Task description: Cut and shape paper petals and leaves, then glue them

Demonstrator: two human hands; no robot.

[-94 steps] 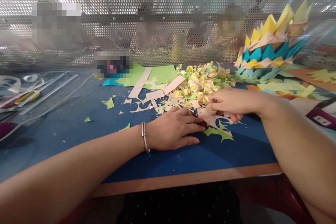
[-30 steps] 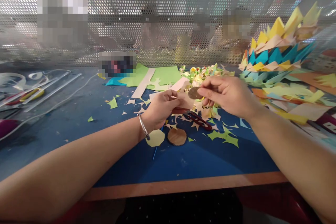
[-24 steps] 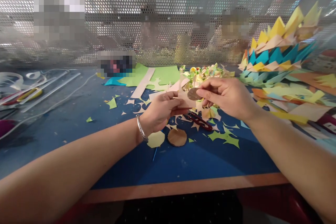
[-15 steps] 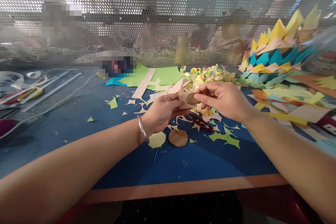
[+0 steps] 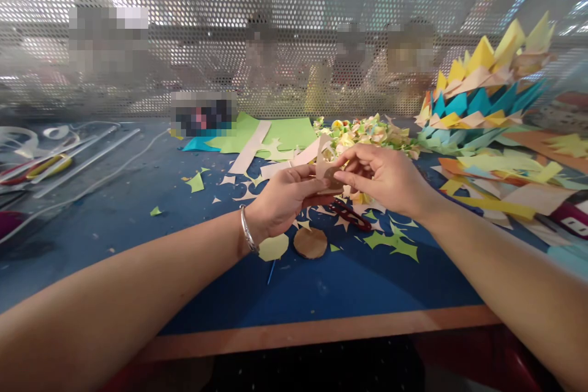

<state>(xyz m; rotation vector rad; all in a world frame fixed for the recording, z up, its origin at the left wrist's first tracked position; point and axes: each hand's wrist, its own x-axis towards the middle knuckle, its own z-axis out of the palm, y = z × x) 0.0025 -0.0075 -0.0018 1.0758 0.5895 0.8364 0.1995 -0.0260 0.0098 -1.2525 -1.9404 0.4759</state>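
Now right fingers (image 5: 353,180) nearer left fingers (image 5: 313,186)

A silver bangle (image 5: 248,229) rings the left wrist (image 5: 258,224), and the black clothing (image 5: 316,364) is flecked with white.

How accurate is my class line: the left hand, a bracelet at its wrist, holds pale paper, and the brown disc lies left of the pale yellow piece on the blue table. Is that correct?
Not quite: the brown disc lies right of the pale yellow piece, as the head view shows. The rest stands: the left hand holds pale paper.
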